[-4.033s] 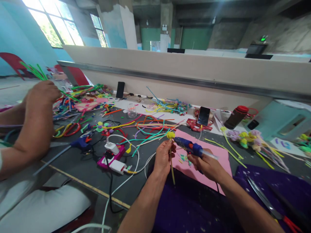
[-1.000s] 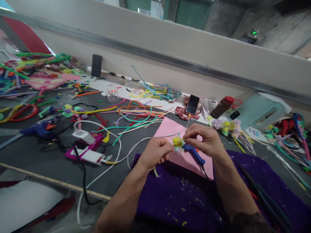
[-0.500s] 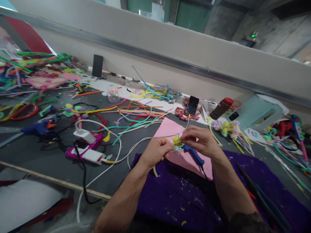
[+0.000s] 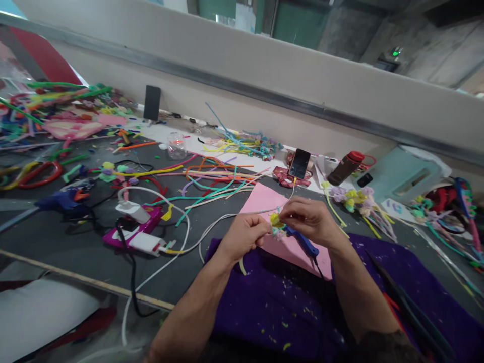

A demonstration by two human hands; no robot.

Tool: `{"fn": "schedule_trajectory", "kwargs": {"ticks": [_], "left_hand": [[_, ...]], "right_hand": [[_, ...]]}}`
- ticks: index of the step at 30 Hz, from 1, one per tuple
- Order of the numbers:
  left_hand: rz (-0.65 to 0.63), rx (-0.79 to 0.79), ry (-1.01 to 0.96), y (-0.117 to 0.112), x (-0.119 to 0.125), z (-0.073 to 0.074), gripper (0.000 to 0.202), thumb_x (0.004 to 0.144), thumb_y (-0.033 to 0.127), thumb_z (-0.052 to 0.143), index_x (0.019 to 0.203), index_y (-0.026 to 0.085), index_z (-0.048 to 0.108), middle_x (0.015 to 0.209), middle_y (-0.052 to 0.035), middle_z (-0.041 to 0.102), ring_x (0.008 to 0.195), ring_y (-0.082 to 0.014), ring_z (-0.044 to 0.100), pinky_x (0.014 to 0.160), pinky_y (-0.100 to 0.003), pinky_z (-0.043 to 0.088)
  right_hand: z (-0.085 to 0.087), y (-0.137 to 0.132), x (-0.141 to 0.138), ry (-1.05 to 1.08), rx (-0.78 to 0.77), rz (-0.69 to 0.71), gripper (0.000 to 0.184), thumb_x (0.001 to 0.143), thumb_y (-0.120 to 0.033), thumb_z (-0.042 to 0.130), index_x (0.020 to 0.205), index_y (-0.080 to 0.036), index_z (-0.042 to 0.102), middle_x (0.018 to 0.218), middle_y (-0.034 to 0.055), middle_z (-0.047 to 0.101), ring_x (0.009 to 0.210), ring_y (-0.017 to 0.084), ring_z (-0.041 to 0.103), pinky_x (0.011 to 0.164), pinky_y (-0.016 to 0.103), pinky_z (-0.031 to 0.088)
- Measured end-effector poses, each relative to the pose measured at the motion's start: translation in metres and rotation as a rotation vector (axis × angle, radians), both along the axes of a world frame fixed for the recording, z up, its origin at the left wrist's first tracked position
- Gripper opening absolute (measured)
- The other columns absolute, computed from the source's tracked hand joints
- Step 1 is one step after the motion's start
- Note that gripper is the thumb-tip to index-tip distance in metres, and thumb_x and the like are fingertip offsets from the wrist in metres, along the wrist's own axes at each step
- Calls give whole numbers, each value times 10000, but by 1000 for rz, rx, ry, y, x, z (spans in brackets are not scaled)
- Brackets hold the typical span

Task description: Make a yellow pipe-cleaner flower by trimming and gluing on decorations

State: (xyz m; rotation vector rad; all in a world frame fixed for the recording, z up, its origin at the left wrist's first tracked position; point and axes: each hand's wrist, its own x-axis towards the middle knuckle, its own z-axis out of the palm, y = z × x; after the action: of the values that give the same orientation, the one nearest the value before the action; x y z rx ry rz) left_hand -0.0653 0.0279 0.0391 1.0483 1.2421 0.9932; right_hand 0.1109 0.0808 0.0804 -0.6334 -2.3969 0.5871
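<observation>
Over a pink sheet (image 4: 254, 197), my left hand (image 4: 245, 236) is closed in a pinch on a pale yellow pipe cleaner (image 4: 242, 266), whose tail hangs below the fist. My right hand (image 4: 312, 219) pinches the edge of a yellow pipe-cleaner flower (image 4: 275, 219) between thumb and fingers. The flower sits between both hands; its join to the stem is hidden. Just under the hands lies a blue-handled corded tool (image 4: 308, 247), its front end partly covered. Small pastel fuzzy pieces (image 4: 279, 234) show beside it.
A purple cloth (image 4: 260, 302) with yellow scraps covers my lap. Leftward are a magenta power strip (image 4: 113, 238), white cables and a blue glue gun (image 4: 62, 200). Loose pipe cleaners (image 4: 223, 176), a phone (image 4: 300, 164), a red-capped bottle (image 4: 345, 169) and finished flowers (image 4: 353, 199) lie behind.
The right fingers have shifted very slightly left at the yellow flower, which looks turned a little. The left hand keeps its pinch almost in place.
</observation>
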Motion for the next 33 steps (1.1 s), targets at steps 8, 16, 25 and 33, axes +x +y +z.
{"fn": "schedule_trajectory", "kwargs": {"ticks": [8, 16, 25, 33], "left_hand": [[-41, -48, -102, 4, -3, -5, 165, 666, 286, 578, 593, 138, 580, 380, 58, 468, 297, -24, 325, 318, -145, 180], [-23, -85, -142, 8, -3, -7, 162, 660, 292, 579, 618, 136, 585, 367, 60, 460, 269, -21, 297, 297, -148, 173], [-69, -60, -394, 10, -9, -11, 186, 691, 317, 560, 650, 137, 544, 370, 64, 439, 275, -31, 289, 303, -159, 159], [-109, -100, -478, 10, -9, -10, 223, 648, 374, 560, 626, 158, 511, 328, 78, 372, 268, -45, 266, 303, -175, 136]], "right_hand": [[0, -1, -1, 5, 66, -25, 132, 795, -143, 540, 842, -196, 651, 782, 37, 622, 648, 115, 572, 552, 228, 423], [-7, 4, 0, 46, 125, -20, 151, 817, -214, 554, 906, -228, 676, 810, 42, 633, 698, 128, 598, 594, 240, 458], [1, 4, 4, 178, 36, -201, 191, 833, -246, 534, 958, -196, 669, 789, 41, 621, 670, 126, 569, 592, 255, 432], [-6, 6, 0, 199, -57, -159, 245, 817, -276, 552, 1037, -202, 629, 790, 36, 614, 658, 125, 550, 559, 244, 428]]}}
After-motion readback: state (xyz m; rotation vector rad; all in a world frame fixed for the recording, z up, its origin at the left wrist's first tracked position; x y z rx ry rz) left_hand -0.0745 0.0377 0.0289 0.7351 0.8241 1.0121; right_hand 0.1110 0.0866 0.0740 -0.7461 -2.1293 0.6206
